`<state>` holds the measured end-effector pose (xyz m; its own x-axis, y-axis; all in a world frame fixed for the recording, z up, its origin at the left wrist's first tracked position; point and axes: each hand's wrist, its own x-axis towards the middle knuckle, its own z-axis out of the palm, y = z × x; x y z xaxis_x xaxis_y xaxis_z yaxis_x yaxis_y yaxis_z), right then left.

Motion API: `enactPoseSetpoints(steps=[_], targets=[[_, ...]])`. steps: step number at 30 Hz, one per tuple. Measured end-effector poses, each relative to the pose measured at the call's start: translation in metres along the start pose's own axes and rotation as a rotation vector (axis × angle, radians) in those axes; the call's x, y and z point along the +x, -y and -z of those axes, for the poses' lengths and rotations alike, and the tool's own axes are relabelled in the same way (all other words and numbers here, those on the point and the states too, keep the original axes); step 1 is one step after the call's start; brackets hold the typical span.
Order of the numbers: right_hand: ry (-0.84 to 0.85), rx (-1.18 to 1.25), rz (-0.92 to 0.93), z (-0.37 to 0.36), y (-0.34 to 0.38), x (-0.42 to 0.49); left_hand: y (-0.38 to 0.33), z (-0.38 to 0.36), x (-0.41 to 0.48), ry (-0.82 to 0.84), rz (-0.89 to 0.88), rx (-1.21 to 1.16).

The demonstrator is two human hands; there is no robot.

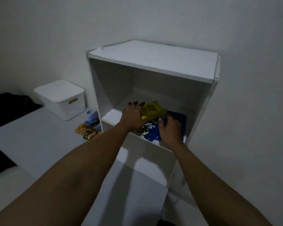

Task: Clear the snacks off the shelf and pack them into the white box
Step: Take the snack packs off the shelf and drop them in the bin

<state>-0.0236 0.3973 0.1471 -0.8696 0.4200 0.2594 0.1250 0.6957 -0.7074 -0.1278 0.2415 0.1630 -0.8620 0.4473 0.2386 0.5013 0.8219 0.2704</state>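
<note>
A white open-front shelf unit point(153, 66) stands against the wall. On its inner board lie a yellow snack bag point(153, 110) and a blue snack bag point(155, 129). My left hand point(132, 115) grips the yellow bag's left edge. Over the right side of the blue bag my right hand point(171, 128) has its fingers closed on the packet. The white box point(60, 98) stands on the floor to the left of the shelf, with its lid on.
Several snack packets point(88, 126), blue and orange, lie on the floor between the white box and the shelf. A dark cloth heap point(8, 101) sits at the far left. The shelf's lower compartment point(147, 160) is below my arms.
</note>
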Motion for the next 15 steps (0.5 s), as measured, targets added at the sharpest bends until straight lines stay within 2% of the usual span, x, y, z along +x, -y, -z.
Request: enactPoseSetpoints(steps=[2,5,11,13,15], targets=[[0.034,-0.001,0.038,0.001,-0.006,-0.002,0.004,-0.006,0.007,0.1,-0.004,0.061],[0.122,-0.039,0.033,-0.009,-0.005,0.004,0.023,-0.012,0.02,0.197,0.003,-0.026],[0.327,-0.17,-0.045,-0.023,0.009,0.014,0.062,-0.018,0.004,-0.087,0.185,-0.105],[0.375,-0.274,-0.087,-0.028,0.004,0.012,0.073,-0.024,-0.002,-0.118,0.155,-0.07],[0.353,-0.407,-0.101,-0.032,0.002,0.009,0.078,-0.031,-0.006,-0.162,0.122,-0.073]])
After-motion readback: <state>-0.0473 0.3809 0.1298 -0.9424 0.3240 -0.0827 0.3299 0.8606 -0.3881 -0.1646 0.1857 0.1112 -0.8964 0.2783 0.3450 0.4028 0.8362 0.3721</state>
